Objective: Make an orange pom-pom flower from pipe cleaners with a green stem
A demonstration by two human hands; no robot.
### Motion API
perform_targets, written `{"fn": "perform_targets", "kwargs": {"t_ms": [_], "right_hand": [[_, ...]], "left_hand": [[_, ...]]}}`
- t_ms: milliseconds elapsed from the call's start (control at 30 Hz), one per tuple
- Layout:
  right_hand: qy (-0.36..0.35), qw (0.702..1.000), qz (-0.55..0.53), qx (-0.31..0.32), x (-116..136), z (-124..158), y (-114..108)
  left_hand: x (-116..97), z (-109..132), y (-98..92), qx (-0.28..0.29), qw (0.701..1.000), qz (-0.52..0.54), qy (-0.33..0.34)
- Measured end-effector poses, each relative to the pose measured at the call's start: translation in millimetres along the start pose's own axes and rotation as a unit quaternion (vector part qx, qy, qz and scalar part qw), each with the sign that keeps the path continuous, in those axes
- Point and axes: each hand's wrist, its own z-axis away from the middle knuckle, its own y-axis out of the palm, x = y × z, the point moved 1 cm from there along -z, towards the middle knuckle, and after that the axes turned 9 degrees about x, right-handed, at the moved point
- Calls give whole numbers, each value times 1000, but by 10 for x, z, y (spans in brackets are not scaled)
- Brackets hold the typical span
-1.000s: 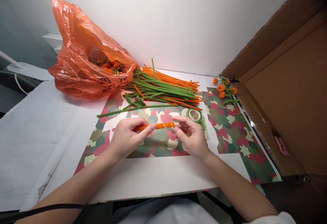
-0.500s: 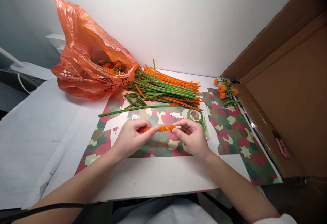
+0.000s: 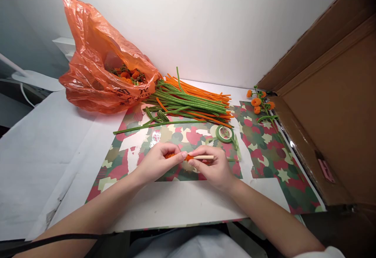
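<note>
White paper-covered table. A camouflage-patterned sheet with stars lies at centre. Crumpled orange plastic bag at ten o'clock, a bundle of green and orange pipe cleaners at twelve, partly on the sheet, open cardboard box at three

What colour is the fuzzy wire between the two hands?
The fuzzy wire is orange, head view.

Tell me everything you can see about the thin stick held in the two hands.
The stick is thin, pale and looks like wood. It lies nearly level above the patterned paper, gripped by the right hand, with its right end bare. Its left part is hidden in a coil of fuzzy orange wire, which the left hand pinches.
</note>
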Motion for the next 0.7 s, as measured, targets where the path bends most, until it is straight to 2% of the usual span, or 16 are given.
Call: {"fn": "perform_targets", "kwargs": {"t_ms": [267,433,500,600,700], "right_hand": [[29,999,-18,-1,-38,1,-8],[20,1000,-13,11,-17,-6,-35],[20,999,-16,41,15,-13,-69],[43,991,-12,122,77,-28,-167],[36,975,83,201,168,-46,-305]], "left_hand": [[39,-9,10,-13,999,-12,28],[66,0,25,-23,999,-12,26],[48,13,29,-14,1000,4,22],[-23,45,10,-3,999,3,42],[-122,87,-37,-8,992,-81,94]]}}
